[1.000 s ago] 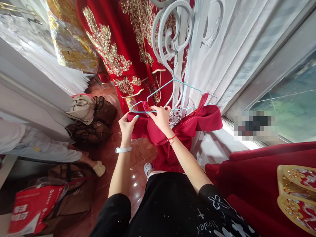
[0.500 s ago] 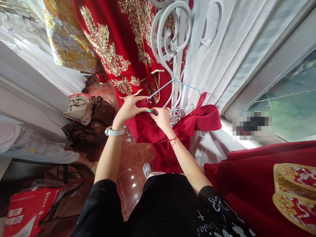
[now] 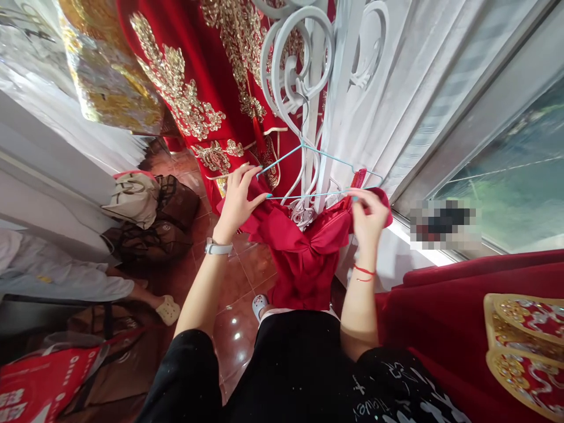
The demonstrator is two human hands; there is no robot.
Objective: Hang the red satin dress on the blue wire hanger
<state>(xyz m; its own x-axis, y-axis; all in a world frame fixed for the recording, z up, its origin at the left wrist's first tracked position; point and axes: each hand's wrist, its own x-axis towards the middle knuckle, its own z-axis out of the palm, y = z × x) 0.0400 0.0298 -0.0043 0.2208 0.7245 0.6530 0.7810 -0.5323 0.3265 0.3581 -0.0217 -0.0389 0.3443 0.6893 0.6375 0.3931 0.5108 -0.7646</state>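
Note:
A red dress (image 3: 304,249) with a gathered neckline hangs from a thin light-blue wire hanger (image 3: 324,154). The hanger's dark hook rests on a white scrolled metal stand (image 3: 282,64). My left hand (image 3: 238,202) is closed on the dress's left shoulder, by that end of the hanger, with the thumb on the lower bar. At the other shoulder my right hand (image 3: 369,216) pinches the dress near its red strap (image 3: 359,176), just below the bar. The cloth between my fingers is partly hidden on both sides.
Behind the stand hang a red garment with gold beading (image 3: 176,82) and a gold garment (image 3: 110,76). Bags (image 3: 171,205) lie on the tiled floor at left, near a seated person's leg (image 3: 88,273). More red clothing (image 3: 432,305) is at right, below a window (image 3: 520,170).
My right hand has moved right, from beside my left hand to the dress's other shoulder. The neckline now spreads out between my hands. The view has shifted slightly.

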